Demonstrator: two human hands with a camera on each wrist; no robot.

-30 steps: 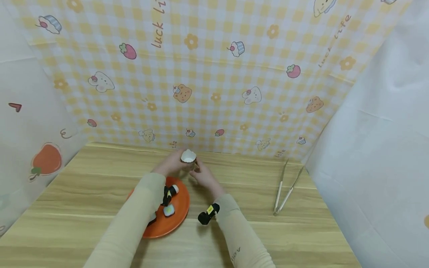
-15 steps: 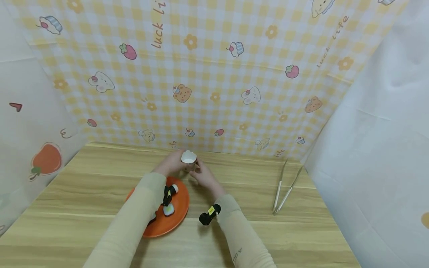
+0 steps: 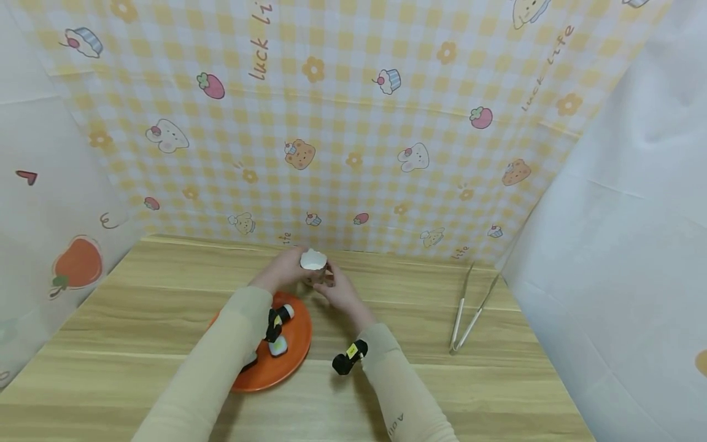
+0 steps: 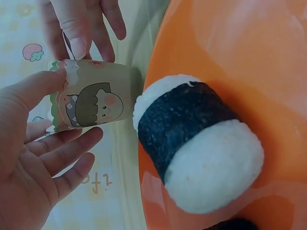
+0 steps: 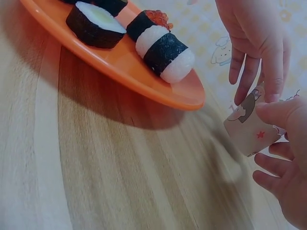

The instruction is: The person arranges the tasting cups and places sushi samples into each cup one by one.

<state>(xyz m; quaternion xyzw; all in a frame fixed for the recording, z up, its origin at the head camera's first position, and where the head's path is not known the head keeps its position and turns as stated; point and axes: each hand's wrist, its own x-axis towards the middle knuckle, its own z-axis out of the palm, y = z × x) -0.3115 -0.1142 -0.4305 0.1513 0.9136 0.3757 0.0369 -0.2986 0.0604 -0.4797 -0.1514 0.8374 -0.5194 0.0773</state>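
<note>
I have a paper cup between both my hands, over the far part of the table, just beyond the orange plate and apart from it. My left grip is closed on the cup: the thumb lies on its side close to the scalloped rim, with fingers round the other side. My right grip pinches the same cup from the opposite side, thumb against the wall. The white inside faces up toward my head, and a cartoon face is printed on the outside; whether its base touches the wood I cannot tell. On the plate, near the edge closest to the cup, lies a rice roll with a dark band round its middle. Next to it sits a roe-topped piece, and further along, a dark-wrapped piece with a white and pale green top. Well off to my right, metal tongs lie spread on the table, their joined end toward me.
</note>
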